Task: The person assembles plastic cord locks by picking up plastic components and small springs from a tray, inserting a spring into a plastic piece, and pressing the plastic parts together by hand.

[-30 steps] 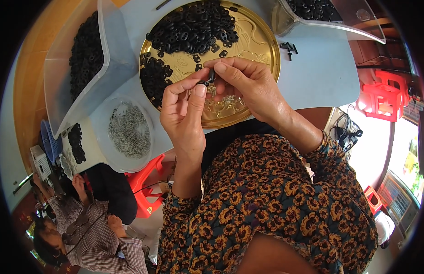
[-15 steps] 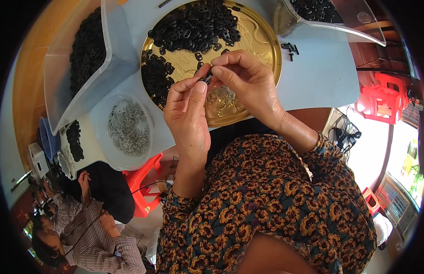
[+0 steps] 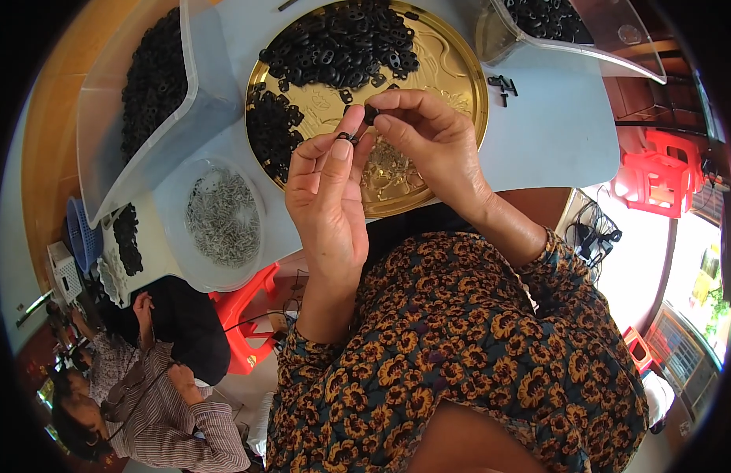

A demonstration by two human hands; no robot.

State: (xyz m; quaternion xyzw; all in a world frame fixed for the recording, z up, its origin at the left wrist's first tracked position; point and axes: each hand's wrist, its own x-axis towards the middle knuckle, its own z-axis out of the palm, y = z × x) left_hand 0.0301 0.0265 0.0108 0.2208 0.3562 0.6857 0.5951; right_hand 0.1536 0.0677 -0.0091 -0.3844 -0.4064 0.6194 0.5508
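Observation:
Over the near part of a round gold tray (image 3: 462,59), my two hands are close together. Between thumb and fingers, my left hand (image 3: 331,185) pinches a small black plastic part (image 3: 347,137). My right hand (image 3: 436,146) pinches another small black piece (image 3: 371,115) just beyond it, its exact shape partly covered by the fingertips. On the tray lie a large heap of black oval two-holed pieces (image 3: 342,47) and a smaller heap of little black parts (image 3: 272,130) at its left. Some small loose pieces by my right wrist are hard to make out.
A clear bin of black parts (image 3: 156,83) stands at the left, beside a round tub of small silvery metal pieces (image 3: 222,217). Another clear bin (image 3: 546,20) is at the far right, with black pins (image 3: 503,85) near it. A seated person (image 3: 168,410) is at lower left.
My hands have drawn slightly apart. The black piece in my right hand now stands clear of the part in my left, where before they were together.

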